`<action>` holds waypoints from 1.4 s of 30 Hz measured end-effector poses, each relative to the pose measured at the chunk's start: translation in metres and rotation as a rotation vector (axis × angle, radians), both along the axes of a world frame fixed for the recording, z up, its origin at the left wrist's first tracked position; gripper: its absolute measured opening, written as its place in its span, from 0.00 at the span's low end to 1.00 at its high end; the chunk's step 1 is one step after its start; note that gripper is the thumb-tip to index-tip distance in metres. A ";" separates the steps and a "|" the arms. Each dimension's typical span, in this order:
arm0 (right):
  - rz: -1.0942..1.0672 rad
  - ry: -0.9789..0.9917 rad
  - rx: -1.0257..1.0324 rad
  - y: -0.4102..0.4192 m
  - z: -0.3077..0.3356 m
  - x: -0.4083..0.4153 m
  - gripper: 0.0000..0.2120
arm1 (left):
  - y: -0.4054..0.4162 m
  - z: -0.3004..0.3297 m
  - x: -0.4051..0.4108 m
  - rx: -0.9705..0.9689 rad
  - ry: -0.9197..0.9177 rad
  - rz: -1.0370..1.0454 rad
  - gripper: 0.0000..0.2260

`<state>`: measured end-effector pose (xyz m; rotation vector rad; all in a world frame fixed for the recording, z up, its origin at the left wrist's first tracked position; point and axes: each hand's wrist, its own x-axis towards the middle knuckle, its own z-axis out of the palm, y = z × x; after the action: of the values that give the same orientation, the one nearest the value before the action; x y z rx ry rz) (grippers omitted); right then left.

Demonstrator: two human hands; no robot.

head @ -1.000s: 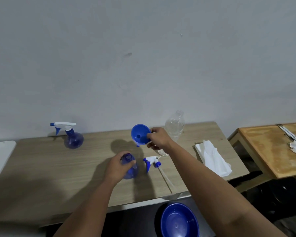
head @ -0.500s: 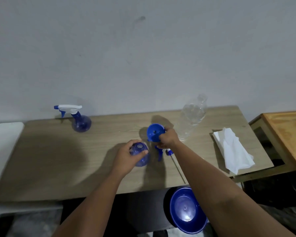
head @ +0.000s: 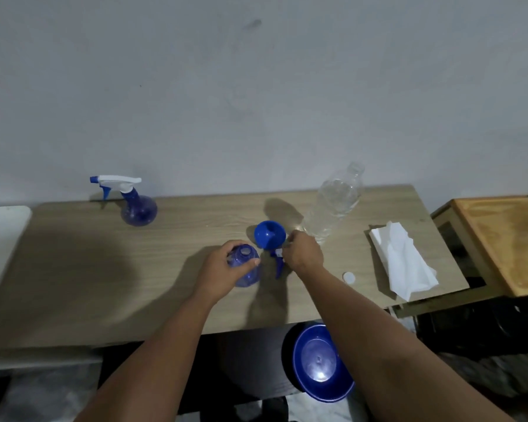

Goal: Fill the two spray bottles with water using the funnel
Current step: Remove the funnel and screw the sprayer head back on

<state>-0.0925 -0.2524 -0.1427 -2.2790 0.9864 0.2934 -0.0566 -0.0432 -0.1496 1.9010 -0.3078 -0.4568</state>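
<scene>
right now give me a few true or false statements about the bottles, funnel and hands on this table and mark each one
1. The left hand grips the open spray bottle. True.
2. The funnel sits in that bottle's neck. False: the right hand holds it beside the bottle, not in it.
3. The far spray bottle has its trigger head on. True.
4. The clear water bottle lies flat on the table. False: it stands upright, and its neck looks uncapped.
5. The white tissue lies under the left hand. False: it lies at the table's right end.
6. A white cap lies on the table near the right forearm. True.
</scene>
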 end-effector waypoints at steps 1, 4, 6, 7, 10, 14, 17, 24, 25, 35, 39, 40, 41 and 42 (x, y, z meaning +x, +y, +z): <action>0.023 0.034 -0.039 -0.002 -0.001 -0.006 0.18 | 0.000 0.001 -0.001 0.005 0.000 -0.005 0.18; 0.025 0.078 -0.100 -0.010 -0.007 -0.020 0.20 | 0.001 0.000 0.000 0.019 0.008 -0.007 0.20; 0.034 0.123 -0.111 -0.015 -0.011 -0.027 0.21 | 0.001 -0.003 0.001 0.021 0.007 -0.004 0.21; 0.037 0.142 -0.109 -0.017 -0.014 -0.029 0.20 | 0.001 -0.004 0.002 0.023 0.009 -0.004 0.21; 0.041 0.151 -0.100 -0.017 -0.021 -0.033 0.18 | 0.000 -0.006 0.001 0.025 0.024 -0.005 0.20; 0.036 0.137 -0.057 -0.015 -0.020 -0.035 0.17 | 0.000 -0.005 0.000 0.018 0.039 -0.004 0.22; 0.038 0.147 -0.025 -0.015 -0.012 -0.040 0.20 | 0.001 -0.003 -0.003 0.003 0.069 0.001 0.23; 0.085 -0.243 0.078 0.005 0.083 -0.012 0.12 | 0.000 0.004 -0.012 0.009 0.077 0.005 0.25; 0.080 -0.338 0.131 0.012 0.099 -0.006 0.11 | 0.001 0.002 -0.012 0.020 0.076 0.009 0.25; 0.016 -0.779 0.522 0.065 0.159 0.011 0.08 | -0.001 0.015 -0.014 0.168 0.090 -0.020 0.18; 0.001 -0.840 0.511 0.067 0.150 0.005 0.08 | 0.000 0.018 -0.014 0.199 0.089 -0.026 0.19; 0.008 -0.854 0.505 0.067 0.150 0.004 0.08 | 0.001 0.017 -0.014 0.201 0.095 -0.021 0.19; 0.020 -0.864 0.495 0.067 0.149 0.003 0.07 | 0.001 0.017 -0.014 0.198 0.103 -0.019 0.19; 0.032 -0.867 0.488 0.067 0.148 0.002 0.07 | 0.001 0.017 -0.014 0.201 0.106 -0.023 0.19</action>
<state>-0.0904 -0.1856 0.0056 -1.6886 0.3627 -0.3878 -0.0711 -0.0421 -0.1325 2.0609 -0.2203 -0.6214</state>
